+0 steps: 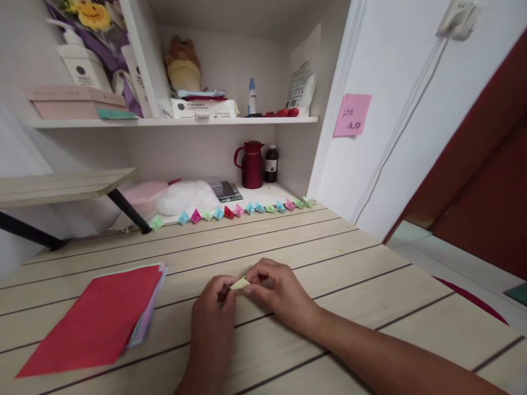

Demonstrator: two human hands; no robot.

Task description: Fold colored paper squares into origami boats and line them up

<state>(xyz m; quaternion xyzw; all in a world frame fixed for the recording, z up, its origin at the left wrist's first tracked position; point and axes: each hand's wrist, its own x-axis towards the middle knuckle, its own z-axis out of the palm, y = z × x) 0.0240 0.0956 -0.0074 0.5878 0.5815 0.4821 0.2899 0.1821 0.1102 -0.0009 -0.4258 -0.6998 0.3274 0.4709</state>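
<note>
Both my hands meet over the wooden table (354, 274) and pinch a small, pale yellow folded paper piece (240, 283). My left hand (212, 315) grips its left end with thumb and fingers closed. My right hand (276, 293) holds the right end, fingers curled around it. A stack of coloured paper sheets (99, 323) with a red sheet on top lies to the left of my hands. A row of several small folded paper shapes (230, 211) in green, blue, pink and red lines the table's far edge.
Behind the row sit a dark red jug (251, 164), a dark bottle (270, 163) and a white plastic bag (185, 197). A shelf above holds boxes, bottles and a plush toy. A pink sticky note (352, 114) hangs on the wall. A wooden board (61, 186) juts out at left.
</note>
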